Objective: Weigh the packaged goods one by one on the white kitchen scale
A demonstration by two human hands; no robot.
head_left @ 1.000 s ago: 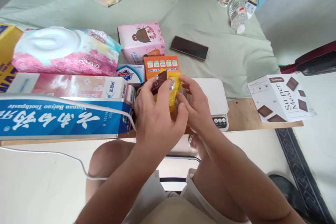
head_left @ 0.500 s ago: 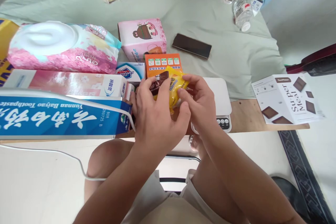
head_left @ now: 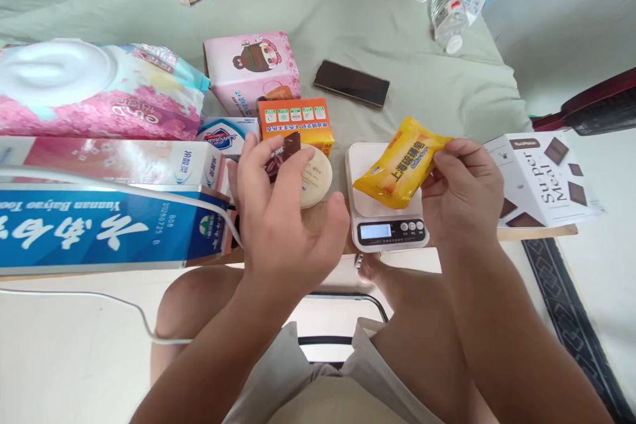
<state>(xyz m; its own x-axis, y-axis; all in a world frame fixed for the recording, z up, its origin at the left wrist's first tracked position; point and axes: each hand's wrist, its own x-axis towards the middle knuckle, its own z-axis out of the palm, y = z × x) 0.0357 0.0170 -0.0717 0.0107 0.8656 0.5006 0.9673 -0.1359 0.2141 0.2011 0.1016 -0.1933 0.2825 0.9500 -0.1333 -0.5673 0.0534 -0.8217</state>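
Note:
My right hand [head_left: 464, 189] pinches one corner of a yellow sulfur soap packet [head_left: 403, 162] between thumb and fingers. The packet is tilted over the white digital kitchen scale [head_left: 390, 228], whose display is lit; whether it touches the plate I cannot tell. My left hand [head_left: 293, 212] has its fingers apart, hovering at a small dark brown wrapped packet [head_left: 285, 154] and a round cream-coloured lidded container [head_left: 317, 179]. Part of both is covered by the fingers. Just behind them stands an orange box [head_left: 295, 116].
Left lie toothpaste boxes [head_left: 99, 228], a wipes pack [head_left: 154, 96] and a Safeguard soap box [head_left: 228, 136]. Further back are a pink box [head_left: 253, 69] and a phone [head_left: 352, 84]. A "Super Meal" box [head_left: 546, 175] stands right. A white cable [head_left: 163, 193] crosses the toothpaste boxes.
My right hand has moved right with the yellow soap packet, away from my left hand to above the scale. My left fingers have spread, and the round container now shows. The view has shifted slightly.

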